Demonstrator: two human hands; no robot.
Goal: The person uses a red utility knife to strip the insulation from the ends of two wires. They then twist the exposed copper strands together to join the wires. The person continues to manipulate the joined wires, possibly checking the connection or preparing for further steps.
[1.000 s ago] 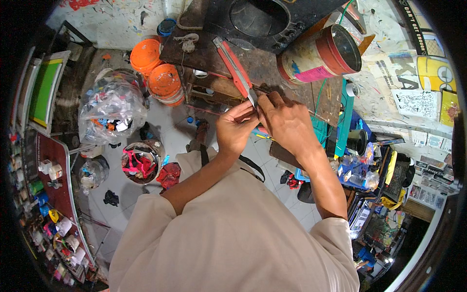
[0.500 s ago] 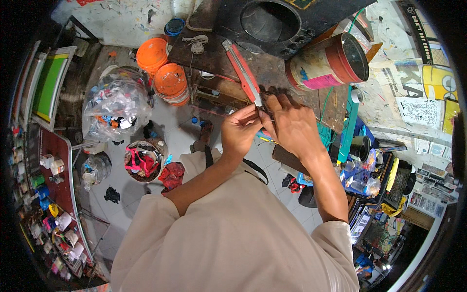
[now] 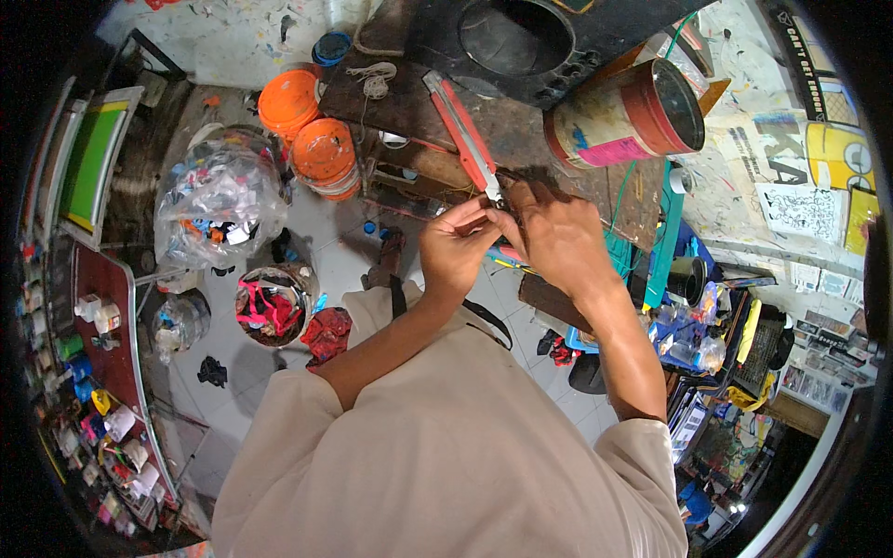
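A long red tool with a grey strip (image 3: 465, 139), shaped like a snap-off utility knife, slants across the dark wooden bench (image 3: 409, 110). Its lower, grey end meets my fingertips. My left hand (image 3: 453, 244) is closed in a pinch right at that end, thumb and fingers pressed together. Beside it my right hand (image 3: 558, 232) curls palm down, its thumb meeting the left fingertips. Whatever small dark piece lies between the hands is hidden by my fingers. Below my right thumb a blue and yellow item (image 3: 507, 257) partly shows.
A paint-stained can (image 3: 623, 116) stands on the bench's right side, near a black speaker-like box (image 3: 516, 42). Off the left end are orange buckets (image 3: 326, 153), a bag of scraps (image 3: 223, 200) and a bin with red cloth (image 3: 276, 307). String (image 3: 374, 80) lies on the bench.
My left thumb and fingertips have shifted slightly, staying against the red tool's end. My right hand stays curled beside them. The whole view has moved a little.
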